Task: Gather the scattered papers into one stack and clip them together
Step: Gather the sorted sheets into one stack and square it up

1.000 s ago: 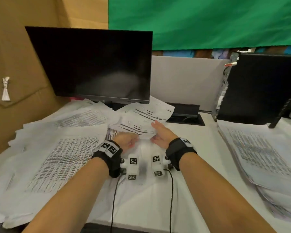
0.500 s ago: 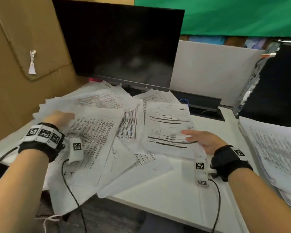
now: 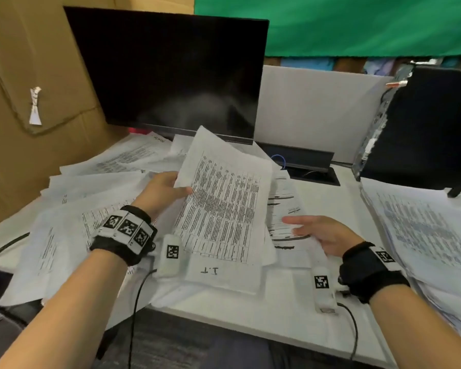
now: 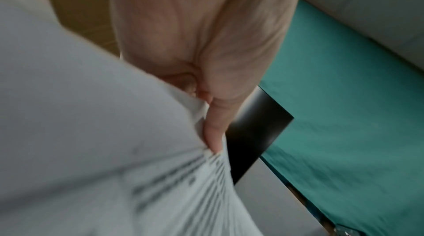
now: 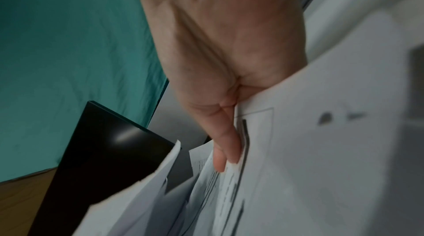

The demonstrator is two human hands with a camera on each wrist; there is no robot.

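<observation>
Printed white papers lie scattered over the white desk [image 3: 285, 302]. My left hand [image 3: 168, 189] pinches the left edge of a sheet with a dense printed table [image 3: 224, 209] and holds it tilted up over the middle pile. In the left wrist view the thumb [image 4: 213, 131] presses on that sheet [image 4: 91, 131]. My right hand [image 3: 314, 231] grips sheets with bold black lines [image 3: 282, 206], which lie partly under the table sheet. The right wrist view shows its thumb [image 5: 227, 147] on top of these sheets [image 5: 321, 149]. No clip is in sight.
Loose papers [image 3: 64, 222] cover the left of the desk, and a separate pile [image 3: 423, 230] lies at the right. A black monitor [image 3: 171, 70] stands behind, a cardboard wall [image 3: 24, 75] at left, a black computer case [image 3: 423, 129] at right. A cable well [image 3: 312, 171] sits behind the papers.
My left hand has come in from the left papers, taken the table sheet and lifted it over the middle. My right hand has stayed on its sheets.
</observation>
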